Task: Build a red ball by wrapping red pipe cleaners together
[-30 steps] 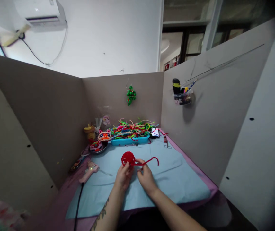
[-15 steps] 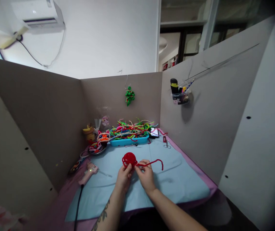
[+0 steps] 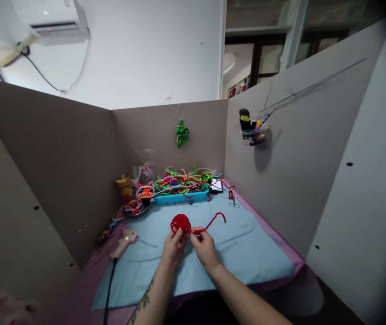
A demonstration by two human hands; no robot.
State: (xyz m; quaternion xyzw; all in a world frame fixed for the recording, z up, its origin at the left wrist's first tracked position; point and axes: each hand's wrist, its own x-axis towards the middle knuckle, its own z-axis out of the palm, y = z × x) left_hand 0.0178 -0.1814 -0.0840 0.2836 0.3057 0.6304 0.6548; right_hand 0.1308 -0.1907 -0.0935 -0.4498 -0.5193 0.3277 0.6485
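A round red ball point(image 3: 180, 223) of bent pipe cleaner with small gaps shows above my fingers, over the middle of the cloth. My left hand point(image 3: 173, 248) is closed on its lower side, the thumb pressed against it. Right beside it, my right hand point(image 3: 204, 249) pinches a red pipe cleaner point(image 3: 216, 217) at the ball's right edge. The strand's free end rises to the right and hooks over at the tip. My fingers hide where strand and ball meet.
A blue tray point(image 3: 182, 198) heaped with coloured pipe cleaners stands at the back. To the left lie a pink glue gun point(image 3: 124, 245) and a metal bowl point(image 3: 142, 212). Scissors point(image 3: 234, 204) and a phone point(image 3: 216, 185) are at the back right. Grey panels enclose the table.
The ball has turned slightly in my left hand, and the loop at its left side no longer stands out. The strand's free end now angles up more steeply.
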